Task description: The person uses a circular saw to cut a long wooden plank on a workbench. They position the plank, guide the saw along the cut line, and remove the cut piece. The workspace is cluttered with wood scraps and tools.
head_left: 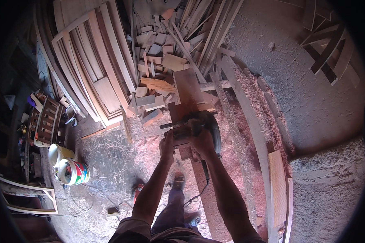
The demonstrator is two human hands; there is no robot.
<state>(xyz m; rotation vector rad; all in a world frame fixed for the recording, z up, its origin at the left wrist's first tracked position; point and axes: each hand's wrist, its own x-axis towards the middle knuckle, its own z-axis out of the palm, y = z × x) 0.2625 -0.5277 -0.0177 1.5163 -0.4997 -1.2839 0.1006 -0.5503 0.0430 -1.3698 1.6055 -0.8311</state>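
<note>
A dark corded circular saw (210, 121) with a round guard on its right side rests over a long wooden plank (205, 198). My right hand (200, 139) is closed around the saw's upper handle. On the left end of the tool's body, my left hand (166, 146) is closed, thumb up; its fingertips are partly hidden. Beneath the saw, short wood pieces (185, 152) lie across the plank. The power cord (207, 172) hangs from the saw and runs down past my right forearm. The blade's cutting edge is hidden.
Ahead lies a heap of wood offcuts (166, 60). Door-like wooden frames (97, 60) lean at the upper left. Two buckets (74, 172) stand at left, near a red tool (137, 192). Long boards (263, 162) and shavings (247, 117) line the right, beside a raised concrete edge (328, 166).
</note>
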